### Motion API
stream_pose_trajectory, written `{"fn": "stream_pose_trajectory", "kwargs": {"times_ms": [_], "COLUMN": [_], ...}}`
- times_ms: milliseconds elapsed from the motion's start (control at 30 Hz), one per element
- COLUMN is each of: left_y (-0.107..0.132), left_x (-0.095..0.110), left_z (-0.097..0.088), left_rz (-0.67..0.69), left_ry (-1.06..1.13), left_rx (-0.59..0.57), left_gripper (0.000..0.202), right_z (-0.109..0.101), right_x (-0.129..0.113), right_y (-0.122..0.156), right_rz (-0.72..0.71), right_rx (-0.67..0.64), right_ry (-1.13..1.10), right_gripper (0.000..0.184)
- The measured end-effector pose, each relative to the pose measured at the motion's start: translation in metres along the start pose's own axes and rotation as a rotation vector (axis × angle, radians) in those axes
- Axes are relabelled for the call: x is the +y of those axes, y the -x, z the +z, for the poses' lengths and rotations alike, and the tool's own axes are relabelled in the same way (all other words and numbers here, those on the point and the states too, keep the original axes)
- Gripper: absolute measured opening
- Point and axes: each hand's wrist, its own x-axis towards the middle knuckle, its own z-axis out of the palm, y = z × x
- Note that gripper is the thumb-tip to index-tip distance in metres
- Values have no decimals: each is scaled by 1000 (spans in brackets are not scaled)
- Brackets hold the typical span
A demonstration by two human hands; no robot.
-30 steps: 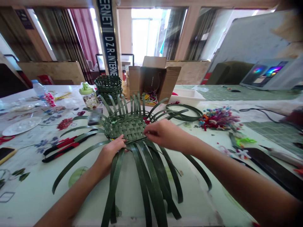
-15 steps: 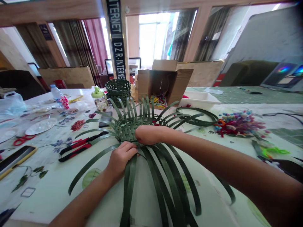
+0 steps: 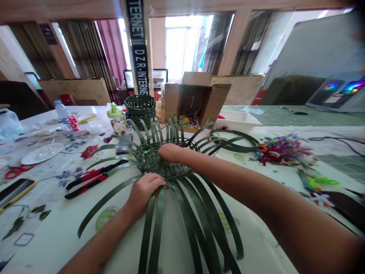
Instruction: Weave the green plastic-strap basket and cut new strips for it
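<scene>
A half-woven basket base [image 3: 155, 158] of dark green strips lies in the middle of the table, with long loose strips [image 3: 194, 213] fanning toward me and shorter ones standing up at the back. My left hand [image 3: 144, 190] is closed on the strips at the near edge of the woven part. My right hand [image 3: 171, 152] rests on top of the weave, knuckles up, its fingers curled down among the strips so I cannot see what they hold.
Red-handled pliers [image 3: 91, 179] and a phone [image 3: 15, 188] lie to the left. A finished green basket [image 3: 140, 108], a jar [image 3: 116, 120] and an open cardboard box [image 3: 194, 99] stand behind. Colourful beads [image 3: 281, 148] lie right, coiled green strips [image 3: 236, 137] beside them.
My right hand has moved from the near right edge of the weave up onto its middle. My left hand has kept its grip at the near edge.
</scene>
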Motion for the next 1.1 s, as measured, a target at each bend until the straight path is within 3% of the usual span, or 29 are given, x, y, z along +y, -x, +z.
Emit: {"fn": "stream_pose_trajectory", "kwargs": {"times_ms": [100, 167, 267, 633, 900, 1000, 1100], "left_y": [1, 2, 0, -5, -5, -8, -8], "left_x": [0, 0, 2, 7, 5, -1, -8], "left_z": [1, 1, 1, 1, -2, -2, 0], "left_rz": [-32, -55, -83, -129, -240, -289, -307], "left_ry": [23, 37, 45, 120, 99, 143, 284], "left_rx": [-7, -19, -11, 36, -53, -103, -104], "left_gripper": [9, 8, 7, 7, 11, 9, 10], "right_z": [3, 1, -6, -17, 12, 26, 36], "right_x": [2, 4, 1, -46, -62, -71, -82], "right_y": [15, 31, 62, 179, 231, 236, 236], "right_rz": [1, -9, -4, 56, 348, 346, 361], "right_rx": [9, 81, 236, 457, 594, 553, 599], "right_ry": [-52, -96, -194, -538, -685, -716, -723], "right_gripper": [20, 26, 20, 21, 23, 22, 23]}}
